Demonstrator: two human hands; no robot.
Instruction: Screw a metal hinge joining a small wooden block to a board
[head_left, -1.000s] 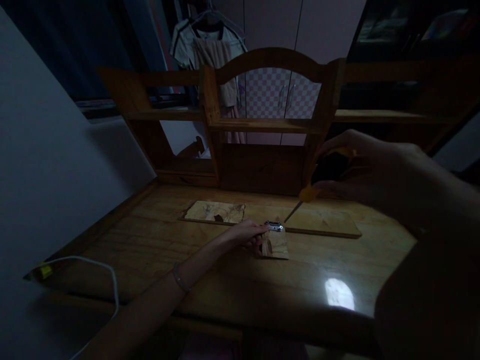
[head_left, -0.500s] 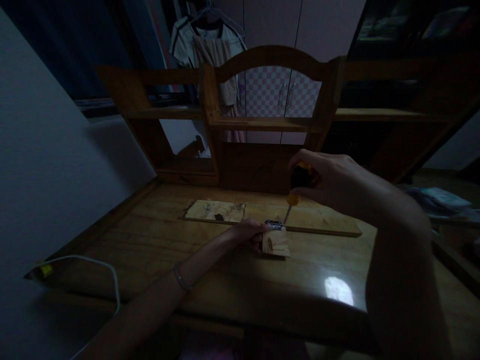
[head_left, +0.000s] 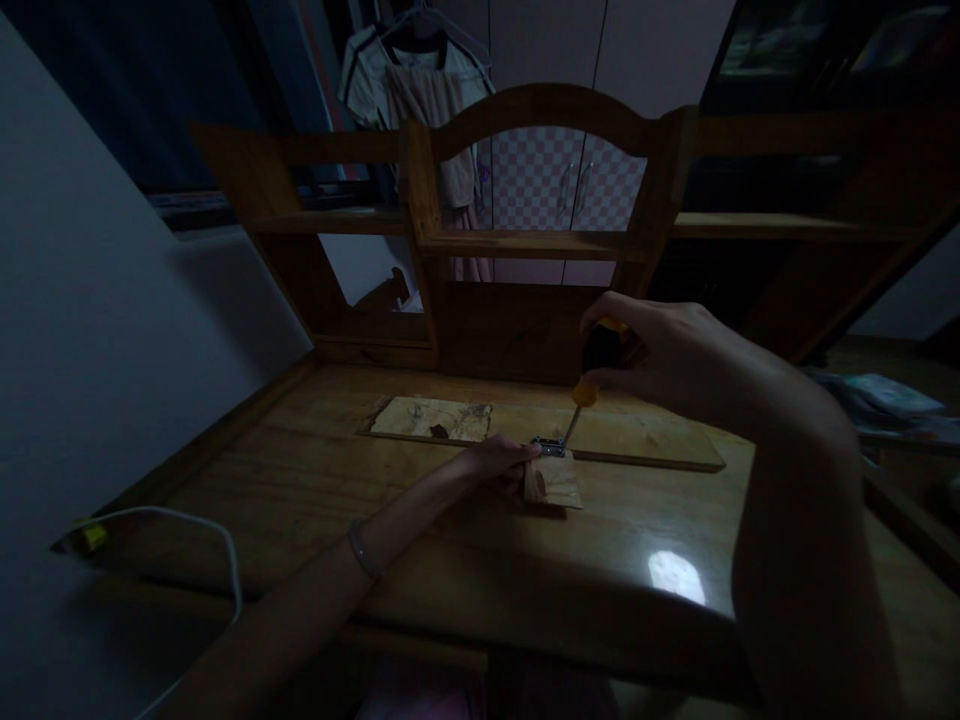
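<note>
My right hand (head_left: 652,345) is closed round the black and yellow handle of a screwdriver (head_left: 587,392). The shaft slants down to the left, and its tip meets the right end of a small metal hinge (head_left: 552,449). That hinge lies along the far edge of a small wooden piece (head_left: 556,485). My left hand (head_left: 499,460) grips the wooden piece from its left side, thumb at the hinge and the other fingers partly hidden beneath. Just behind is a long wooden board (head_left: 637,438), its left part rough and peeled. Screw details are too small to tell.
All this is on a glossy wooden desk (head_left: 315,470). A wooden shelf unit (head_left: 525,245) rises along its back edge. On the left a white cable (head_left: 187,520) loops past a yellow object (head_left: 91,537). Items are stacked (head_left: 892,395) at the far right.
Both hands, the screwdriver and the hinged piece stay nearly in place. The view has shifted slightly, and the right hand's grip on the handle looks slightly turned.
</note>
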